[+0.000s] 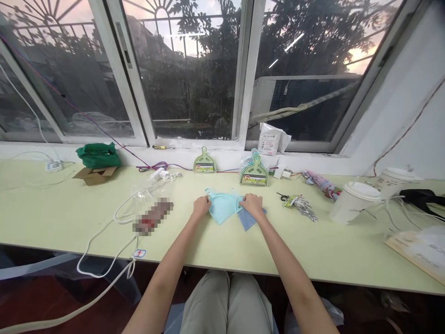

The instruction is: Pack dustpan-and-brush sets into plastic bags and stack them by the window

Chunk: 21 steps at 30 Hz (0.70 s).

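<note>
A light blue mini dustpan (221, 207) lies on the table in front of me, its handle loop toward the far left. My left hand (201, 206) is closed at the dustpan's left edge, near that handle. My right hand (252, 204) is closed on a small hand brush (247, 220), whose blue-grey bristles fan out toward me. The brush's light blue head lies against the right side of the dustpan. My right fingers hide part of the brush.
Packaged green dustpan sets (255, 174) and a single set (204, 161) stand by the window wall. Bundled silver items (303, 206) and a white paper cup (355, 202) lie right. White cables (114, 220), a green bag (98, 155) and cardboard (95, 175) are left.
</note>
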Available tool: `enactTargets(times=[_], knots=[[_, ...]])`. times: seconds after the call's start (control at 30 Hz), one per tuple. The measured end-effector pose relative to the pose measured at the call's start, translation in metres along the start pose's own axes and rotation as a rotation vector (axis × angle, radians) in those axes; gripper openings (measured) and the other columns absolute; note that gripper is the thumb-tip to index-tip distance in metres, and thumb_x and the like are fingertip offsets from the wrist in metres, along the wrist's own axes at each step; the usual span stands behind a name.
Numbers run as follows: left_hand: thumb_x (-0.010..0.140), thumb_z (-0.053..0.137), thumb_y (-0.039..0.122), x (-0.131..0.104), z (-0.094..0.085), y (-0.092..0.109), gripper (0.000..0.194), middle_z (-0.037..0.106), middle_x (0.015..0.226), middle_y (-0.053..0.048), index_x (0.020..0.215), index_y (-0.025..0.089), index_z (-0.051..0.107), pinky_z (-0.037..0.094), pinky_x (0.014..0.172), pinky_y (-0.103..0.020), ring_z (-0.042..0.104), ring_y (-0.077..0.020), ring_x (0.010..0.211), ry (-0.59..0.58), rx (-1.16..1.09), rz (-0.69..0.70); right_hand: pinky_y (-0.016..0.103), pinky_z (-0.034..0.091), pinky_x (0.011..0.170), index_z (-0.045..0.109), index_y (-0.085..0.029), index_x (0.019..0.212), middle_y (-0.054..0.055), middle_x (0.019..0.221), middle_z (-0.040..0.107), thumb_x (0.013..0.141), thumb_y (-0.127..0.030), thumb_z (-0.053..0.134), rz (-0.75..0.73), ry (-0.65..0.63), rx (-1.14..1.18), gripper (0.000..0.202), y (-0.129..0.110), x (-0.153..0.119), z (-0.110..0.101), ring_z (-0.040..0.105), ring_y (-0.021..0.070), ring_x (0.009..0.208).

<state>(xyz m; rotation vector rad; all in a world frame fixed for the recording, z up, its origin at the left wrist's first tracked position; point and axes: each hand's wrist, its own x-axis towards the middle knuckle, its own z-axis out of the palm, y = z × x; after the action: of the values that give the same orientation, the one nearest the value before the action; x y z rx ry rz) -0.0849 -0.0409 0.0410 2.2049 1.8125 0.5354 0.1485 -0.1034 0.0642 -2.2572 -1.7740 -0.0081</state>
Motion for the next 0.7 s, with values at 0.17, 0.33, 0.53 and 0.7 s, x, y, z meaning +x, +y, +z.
enactTargets(times=[0.17, 0.33, 0.53, 0.7], knots=[[0.086, 0.052, 0.034, -0.027, 0.027, 0.043, 0.018, 0.063, 0.097, -0.010, 0.078, 0.020, 0.061, 0.044, 0.089, -0.033, 0.059, -0.0235, 0.097, -0.093, -0.198, 0.426, 0.037, 0.032, 0.089, 0.068, -0.015, 0.095, 0.014, 0.104, 0.070, 0.080, -0.022, 0.061, -0.151, 0.002, -0.019, 0.018, -0.026, -0.008, 0.012, 0.059, 0.0257, 0.103], [0.090, 0.051, 0.030, -0.031, 0.019, 0.048, 0.016, 0.060, 0.106, -0.009, 0.099, 0.022, 0.061, 0.039, 0.096, -0.035, 0.054, -0.0233, 0.106, -0.066, -0.134, 0.578, 0.032, 0.038, 0.092, 0.069, -0.017, 0.101, 0.011, 0.107, 0.070, 0.083, -0.016, 0.059, -0.176, 0.035, 0.094, 0.020, -0.007, -0.007, 0.023, 0.056, 0.0240, 0.111], [0.089, 0.041, 0.009, -0.014, 0.018, 0.045, 0.033, 0.054, 0.126, -0.013, 0.115, 0.022, 0.057, 0.031, 0.103, -0.038, 0.048, -0.0242, 0.118, 0.052, 0.097, 0.736, 0.028, 0.041, 0.096, 0.071, -0.020, 0.103, 0.006, 0.113, 0.070, 0.081, -0.016, 0.063, -0.241, -0.056, 0.332, 0.023, 0.003, 0.001, 0.027, 0.060, 0.0207, 0.112], [0.088, 0.044, 0.009, -0.005, 0.029, 0.042, 0.029, 0.063, 0.112, -0.013, 0.109, 0.019, 0.060, 0.041, 0.093, -0.037, 0.058, -0.0246, 0.104, -0.021, 0.138, 0.837, 0.029, 0.042, 0.095, 0.072, -0.020, 0.093, 0.004, 0.104, 0.073, 0.077, -0.013, 0.067, -0.236, -0.050, 0.426, 0.018, -0.003, 0.005, 0.030, 0.063, 0.0206, 0.106]])
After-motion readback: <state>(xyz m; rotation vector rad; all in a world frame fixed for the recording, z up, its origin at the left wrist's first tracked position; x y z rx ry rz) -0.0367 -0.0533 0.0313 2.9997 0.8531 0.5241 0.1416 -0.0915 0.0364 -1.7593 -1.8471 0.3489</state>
